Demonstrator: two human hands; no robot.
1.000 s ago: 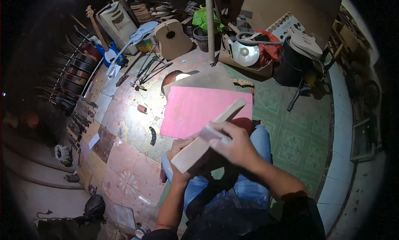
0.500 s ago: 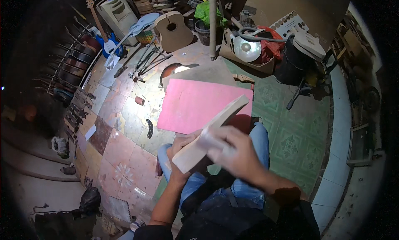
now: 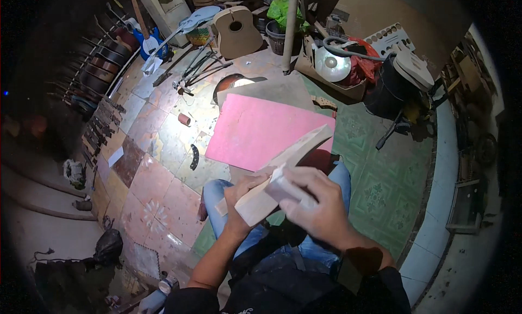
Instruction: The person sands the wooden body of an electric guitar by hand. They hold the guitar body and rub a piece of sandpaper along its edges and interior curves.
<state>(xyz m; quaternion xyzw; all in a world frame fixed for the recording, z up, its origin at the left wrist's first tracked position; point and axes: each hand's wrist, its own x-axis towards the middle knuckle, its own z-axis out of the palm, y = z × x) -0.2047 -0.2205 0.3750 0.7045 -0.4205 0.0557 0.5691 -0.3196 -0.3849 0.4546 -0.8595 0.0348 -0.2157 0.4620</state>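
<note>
A thick, unfinished piece of pale wood (image 3: pixel 255 206) lies slantwise above my lap, its curved far end pointing up to the right. Its lower left side is gripped by my left hand (image 3: pixel 239 193), the fingers wrapped around the edge. My right hand (image 3: pixel 321 197) is closed around a small whitish pad (image 3: pixel 283 184), pressed against the wood's near side. The pad's kind is hard to make out, since fingers cover part of it. Just beyond the wood, a pink board (image 3: pixel 266 132) lies on the floor.
Behind the pink board stand an acoustic guitar body (image 3: pixel 237 34) and a pole (image 3: pixel 290 34). A cardboard box (image 3: pixel 337 88) and a black bucket (image 3: pixel 383 88) are at the far right. Guitars (image 3: pixel 103 66) line the left. A dark curved strip (image 3: pixel 194 157) and a reddish cylinder (image 3: pixel 184 120) lie on the tiles.
The view has shifted slightly. My right hand, smeared by motion before, shows more clearly with the pad against the wood. The wood has turned a little, and my left hand still holds it.
</note>
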